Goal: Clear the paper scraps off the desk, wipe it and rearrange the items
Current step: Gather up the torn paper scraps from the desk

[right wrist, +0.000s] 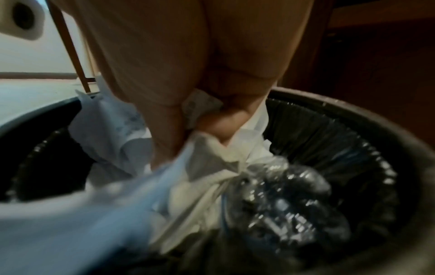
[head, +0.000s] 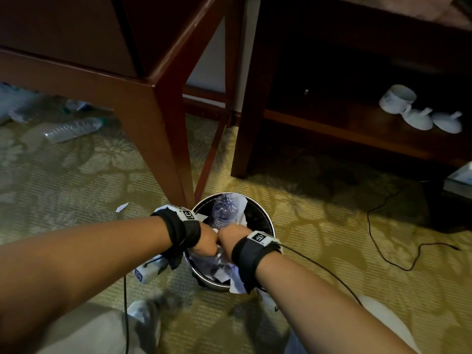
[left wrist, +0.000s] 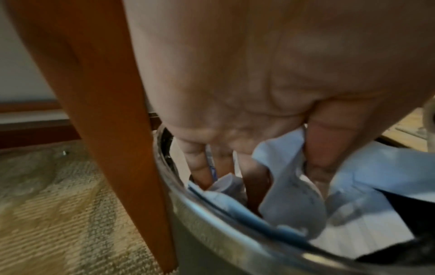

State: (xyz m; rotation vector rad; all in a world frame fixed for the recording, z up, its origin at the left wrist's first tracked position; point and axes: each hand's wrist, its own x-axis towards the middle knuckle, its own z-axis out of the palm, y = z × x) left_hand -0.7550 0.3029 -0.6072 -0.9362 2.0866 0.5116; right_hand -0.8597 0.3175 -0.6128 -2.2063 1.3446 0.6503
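Inside the bin [head: 260,218] with a bottle [head: 224,208], right hand [head: 231,237] grips paper scraps [right wrist: 212,152], left hand [head: 204,241] seemingly too.

The bin [head: 217,286] is silver with a black liner [right wrist: 329,130]; the paper [right wrist: 207,160] in it is white. Around the bin the carpet [head: 319,226] is olive-gold with a pale floral pattern. Behind the bin the desk [head: 168,139] is red-brown, and far right of the bin stand white cups [head: 397,98]. The black straps [head: 184,231] carry white tags [head: 260,237] with black marks.

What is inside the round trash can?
I see paper scraps, a clear plastic bottle and a black liner; the left hand and right hand grip the paper. Anything beneath is covered.
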